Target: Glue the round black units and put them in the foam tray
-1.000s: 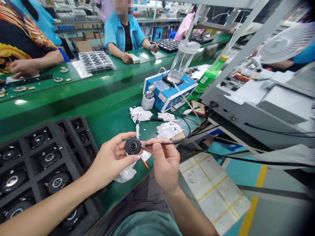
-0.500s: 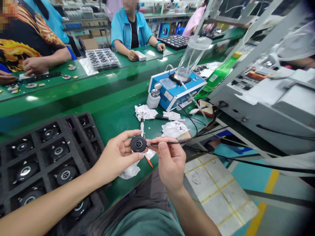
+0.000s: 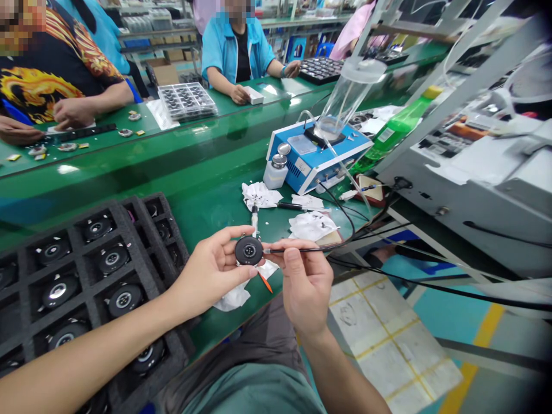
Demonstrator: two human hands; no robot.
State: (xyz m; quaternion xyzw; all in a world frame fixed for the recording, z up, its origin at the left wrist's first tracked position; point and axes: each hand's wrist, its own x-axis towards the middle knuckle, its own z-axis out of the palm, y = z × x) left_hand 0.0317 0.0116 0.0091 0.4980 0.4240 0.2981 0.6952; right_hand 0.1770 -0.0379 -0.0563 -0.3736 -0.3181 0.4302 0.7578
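My left hand (image 3: 207, 270) gripped a round black disc (image 3: 249, 250) by its edge, thumb above and fingers curled below, and the disc was held up over the green surface (image 3: 215, 201) in front of my body. My right hand (image 3: 304, 282) pinched a thin black wired pen (image 3: 297, 250) between thumb and fingers, with its tip at the right edge of the disc and its black cable running off to the right. Just behind the disc lay a small syringe (image 3: 255, 221), and crumpled white wipes (image 3: 261, 195) were spread around it, with more (image 3: 313, 226) to the right. To my left sat a black foam tray (image 3: 149, 287) with similar discs in its cells. Farther on stood a blue bench unit (image 3: 317, 164) under a clear plastic cylinder (image 3: 345, 95), with a white dispensing bottle (image 3: 276, 169) beside it. Across the green surface, a co-worker in a blue jacket (image 3: 233, 52) sat with both hands on the bench
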